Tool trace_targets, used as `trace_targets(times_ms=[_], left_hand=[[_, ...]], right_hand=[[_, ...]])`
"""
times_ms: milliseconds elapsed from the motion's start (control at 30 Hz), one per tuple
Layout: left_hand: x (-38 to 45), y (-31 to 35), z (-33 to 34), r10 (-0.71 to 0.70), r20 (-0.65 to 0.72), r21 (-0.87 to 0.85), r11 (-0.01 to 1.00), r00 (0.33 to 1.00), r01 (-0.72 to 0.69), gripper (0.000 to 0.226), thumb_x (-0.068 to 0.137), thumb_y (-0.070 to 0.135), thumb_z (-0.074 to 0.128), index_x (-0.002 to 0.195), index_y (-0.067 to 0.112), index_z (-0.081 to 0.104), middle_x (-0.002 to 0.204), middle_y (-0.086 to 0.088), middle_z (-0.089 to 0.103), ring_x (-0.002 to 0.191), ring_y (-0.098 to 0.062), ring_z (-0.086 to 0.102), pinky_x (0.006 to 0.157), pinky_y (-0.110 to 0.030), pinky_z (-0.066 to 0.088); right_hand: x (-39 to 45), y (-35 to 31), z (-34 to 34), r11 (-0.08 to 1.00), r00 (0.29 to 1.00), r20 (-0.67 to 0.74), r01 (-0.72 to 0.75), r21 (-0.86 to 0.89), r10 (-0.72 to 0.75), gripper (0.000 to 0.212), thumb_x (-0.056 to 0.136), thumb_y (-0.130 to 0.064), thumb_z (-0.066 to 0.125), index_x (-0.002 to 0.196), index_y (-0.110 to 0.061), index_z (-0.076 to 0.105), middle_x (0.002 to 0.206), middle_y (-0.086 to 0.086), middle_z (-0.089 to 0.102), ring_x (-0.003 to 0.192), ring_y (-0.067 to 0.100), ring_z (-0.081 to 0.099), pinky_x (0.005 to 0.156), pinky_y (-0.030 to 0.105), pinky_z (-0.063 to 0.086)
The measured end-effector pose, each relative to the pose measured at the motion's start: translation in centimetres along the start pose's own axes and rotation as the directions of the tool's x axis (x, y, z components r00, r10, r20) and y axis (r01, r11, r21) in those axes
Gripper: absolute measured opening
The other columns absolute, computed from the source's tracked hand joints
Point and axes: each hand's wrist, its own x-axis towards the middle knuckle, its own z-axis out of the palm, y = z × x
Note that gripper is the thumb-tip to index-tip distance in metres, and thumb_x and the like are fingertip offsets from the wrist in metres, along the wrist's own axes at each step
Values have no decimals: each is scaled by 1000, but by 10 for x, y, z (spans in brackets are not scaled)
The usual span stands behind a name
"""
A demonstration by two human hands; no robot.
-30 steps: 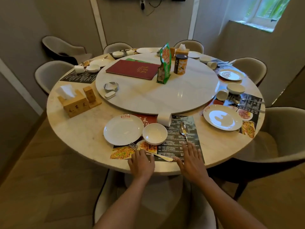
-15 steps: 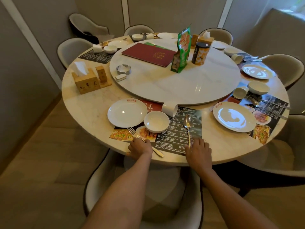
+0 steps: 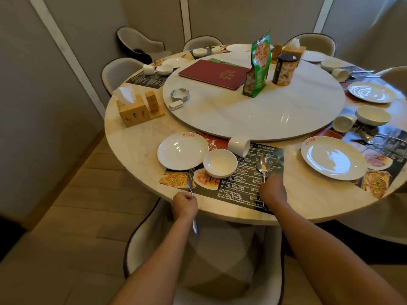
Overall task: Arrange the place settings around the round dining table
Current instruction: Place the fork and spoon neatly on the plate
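- The left hand is curled around the handle of a fork; the tines point away, over the near left corner of the placemat.
- The right hand pinches the handle of a spoon, and its bowl lies on the placemat.
- Between fork and spoon stands a small white bowl, with a white plate just to its left.
- A white cup lies on its side at the edge of the turntable, on the round surface.

Grey panelled walls – wooden floor – pale padded chairs.
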Motion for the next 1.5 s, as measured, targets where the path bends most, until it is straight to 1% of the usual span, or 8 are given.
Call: trace_targets(times_ms=[233,400,533,700,800,967,1167,1500], left_hand=[[16,9,-41,19,-54,-205,978,998,-29,5,88,8,63,92,8,66,89,-6,65,79,-17,58,67,-25,45],[42,42,-61,137,-81,-172,974,987,-149,7,87,11,67,93,7,69,88,-4,68,79,-14,60,68,-25,46],[66,68,-70,211,-18,-117,970,977,-211,7,87,15,68,93,11,68,91,-3,67,86,-17,61,75,-28,50],[102,86,-71,202,78,5,979,976,-203,5,85,15,70,83,10,68,96,-8,69,94,-25,62,78,-28,47],[123,87,-70,165,163,84,980,973,-180,12,84,14,71,90,4,72,102,-13,70,97,-28,65,79,-29,49],[151,82,-67,153,293,188,959,944,-214,15,87,11,67,94,-1,72,99,-16,71,94,-27,67,70,-24,49],[179,79,-65,145,362,260,933,921,-249,25,85,10,65,110,6,67,109,-11,68,99,-25,65,76,-28,53],[199,79,-56,160,426,319,894,890,-314,27,88,10,63,114,7,62,116,-14,64,105,-31,63,75,-31,50]], right_hand=[[1,-6,-17,977,990,98,-116,177,100,5,88,-8,59,87,-3,59,83,11,63,67,18,57,51,27,41],[-13,-26,-20,953,994,-50,105,284,-95,5,91,-16,61,88,-13,62,82,5,64,69,12,59,53,23,40],[-29,-72,-12,925,977,2,200,322,-212,6,90,-15,60,96,-15,59,82,1,62,67,10,58,53,20,40],[-49,-130,25,960,951,207,187,209,-230,17,88,-19,64,103,-21,55,84,-1,65,70,7,64,52,19,45],[-62,-158,57,970,941,277,144,196,-196,17,89,-13,62,105,-14,56,90,3,66,76,13,66,63,29,56],[-67,-196,103,989,958,248,150,-10,-143,10,89,-9,58,98,-11,58,94,4,63,82,16,61,74,29,56],[-44,-230,131,993,979,195,81,-89,-63,11,89,-11,60,99,-12,55,77,-2,54,64,6,52,50,17,38],[-24,-245,155,992,987,157,-1,-128,21,12,87,-4,58,98,-6,59,78,4,58,65,12,57,49,20,41]])
